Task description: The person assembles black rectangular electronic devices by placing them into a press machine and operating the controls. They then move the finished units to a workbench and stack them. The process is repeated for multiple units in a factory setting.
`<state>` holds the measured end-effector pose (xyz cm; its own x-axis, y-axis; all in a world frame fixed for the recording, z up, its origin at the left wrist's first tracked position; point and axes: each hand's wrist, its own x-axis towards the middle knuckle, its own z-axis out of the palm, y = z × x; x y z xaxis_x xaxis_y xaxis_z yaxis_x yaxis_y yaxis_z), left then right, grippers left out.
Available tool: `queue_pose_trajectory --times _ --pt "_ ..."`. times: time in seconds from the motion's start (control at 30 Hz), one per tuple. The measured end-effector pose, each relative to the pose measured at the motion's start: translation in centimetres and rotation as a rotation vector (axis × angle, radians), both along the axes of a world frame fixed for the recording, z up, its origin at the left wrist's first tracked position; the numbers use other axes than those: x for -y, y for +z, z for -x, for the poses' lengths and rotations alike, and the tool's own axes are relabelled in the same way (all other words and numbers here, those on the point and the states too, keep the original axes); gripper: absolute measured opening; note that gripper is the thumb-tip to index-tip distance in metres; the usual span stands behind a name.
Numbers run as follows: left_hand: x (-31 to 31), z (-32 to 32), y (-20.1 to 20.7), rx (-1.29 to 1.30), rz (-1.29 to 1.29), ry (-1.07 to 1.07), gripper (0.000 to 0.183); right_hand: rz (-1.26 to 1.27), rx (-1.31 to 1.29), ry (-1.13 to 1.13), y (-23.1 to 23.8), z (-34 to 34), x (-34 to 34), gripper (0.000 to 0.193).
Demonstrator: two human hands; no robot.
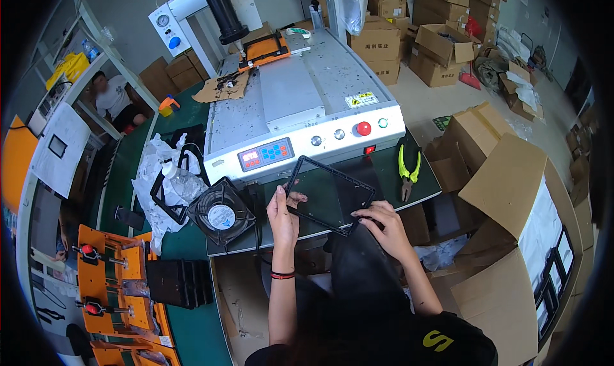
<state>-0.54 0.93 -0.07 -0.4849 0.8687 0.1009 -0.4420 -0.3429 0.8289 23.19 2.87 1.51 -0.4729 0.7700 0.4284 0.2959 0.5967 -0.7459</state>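
Note:
A thin black rectangular frame [338, 173] is held tilted in front of me, above the front edge of the green work table. My left hand [283, 218] grips its left side, with the thumb and fingers closed on the rim. At the lower right corner my right hand [382, 228] pinches the frame between thumb and fingers. Just beyond the frame stands a grey bench press [220, 169] with a control panel and a red button [364, 129]. Green-handled pliers [409, 168] lie on the table to the right of my hands.
A black fan [220, 214] stands left of my left hand, beside a clear bottle [182, 182]. Orange clamp fixtures [115, 273] and stacked black parts [176, 283] are at lower left. An open carton [505, 180] with black frames stands right. Another person [116, 101] sits far left.

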Motion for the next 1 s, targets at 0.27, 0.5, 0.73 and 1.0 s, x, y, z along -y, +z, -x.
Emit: queue_pose_trajectory --times 0.27,0.5,0.73,1.0 --pt "0.12 -0.01 -0.42 -0.005 -0.011 -0.016 0.039 0.091 0.004 0.038 -0.06 -0.33 -0.34 0.022" --pt "0.11 -0.06 0.12 -0.024 0.016 0.023 0.037 0.099 -0.015 0.027 -0.08 -0.08 -0.38 0.022" --pt "0.01 -0.11 -0.43 -0.034 0.026 0.057 0.041 0.103 -0.023 0.025 -0.16 -0.12 -0.23 0.021" --pt "-0.05 -0.09 -0.16 -0.031 0.016 0.051 0.038 0.085 -0.039 0.02 -0.37 -0.03 -0.32 0.021"
